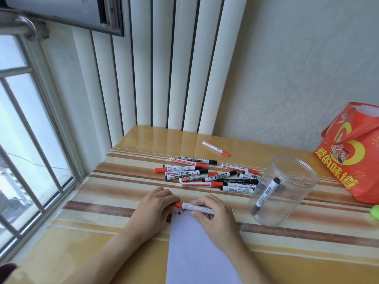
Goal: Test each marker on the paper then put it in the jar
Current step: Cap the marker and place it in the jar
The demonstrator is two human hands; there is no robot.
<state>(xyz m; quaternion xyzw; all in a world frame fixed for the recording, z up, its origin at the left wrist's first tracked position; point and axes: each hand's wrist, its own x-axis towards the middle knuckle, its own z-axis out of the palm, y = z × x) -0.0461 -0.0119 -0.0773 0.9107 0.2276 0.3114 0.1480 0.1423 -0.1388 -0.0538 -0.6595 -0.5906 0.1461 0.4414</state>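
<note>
Both hands hold one red-capped white marker [194,207] level above the top edge of the white paper [196,253]. My left hand [155,208] grips its red cap end. My right hand [213,214] curls round the barrel. Small red and dark marks show on the paper just under the marker. A clear plastic jar [283,191] stands to the right with one black marker [266,195] leaning inside. A pile of several red and black markers [207,176] lies beyond my hands. One red marker [215,148] lies apart, farther back.
A red-orange gift bag [352,152] stands at the right table edge, behind the jar. Something green [375,211] peeks in at the right border. A barred window [30,150] runs along the left, white vertical blinds [168,68] hang behind the striped tablecloth [114,181].
</note>
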